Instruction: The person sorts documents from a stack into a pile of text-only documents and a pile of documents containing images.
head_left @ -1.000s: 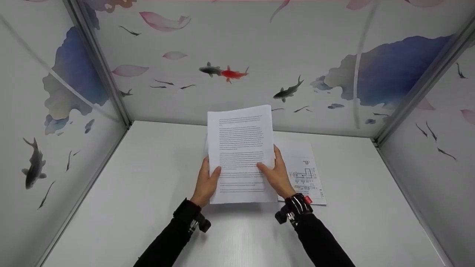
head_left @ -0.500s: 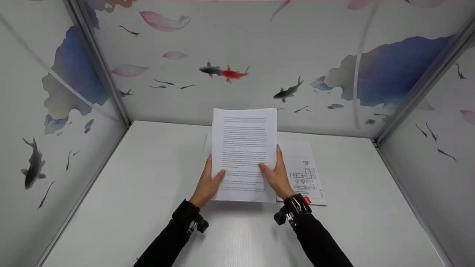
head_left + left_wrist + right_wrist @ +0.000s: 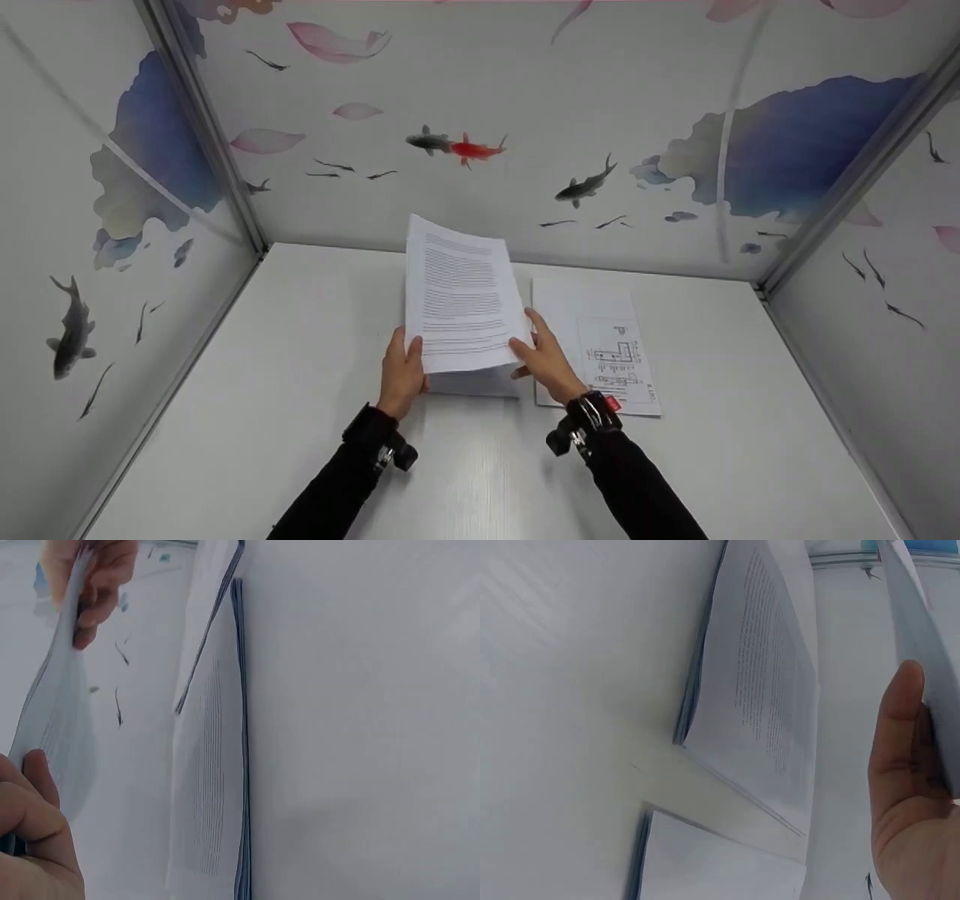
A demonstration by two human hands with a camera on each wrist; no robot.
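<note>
In the head view a sheaf of printed paper (image 3: 461, 292) is held up, tilted, its top end against the back wall in this view. My left hand (image 3: 401, 371) grips its left edge low down, thumb on the printed face. At the lower right edge my right hand (image 3: 553, 360) pinches the sheets between thumb and fingers. The left wrist view shows the sheaf bowed (image 3: 56, 697) between both hands. Under it a stack of text pages (image 3: 210, 787) lies on the table, mostly hidden from the head camera.
Just right of that stack lies another paper stack (image 3: 581, 315) with a line drawing on its top sheet. White table (image 3: 300, 337) surrounds both stacks. Panels with painted fish and petals enclose the table at the back wall (image 3: 480, 90) and both sides.
The sheaf has shifted left and tilted, its lower edge now higher. The stack beneath it and more of the drawing stack have come into view. Both hands keep hold.
</note>
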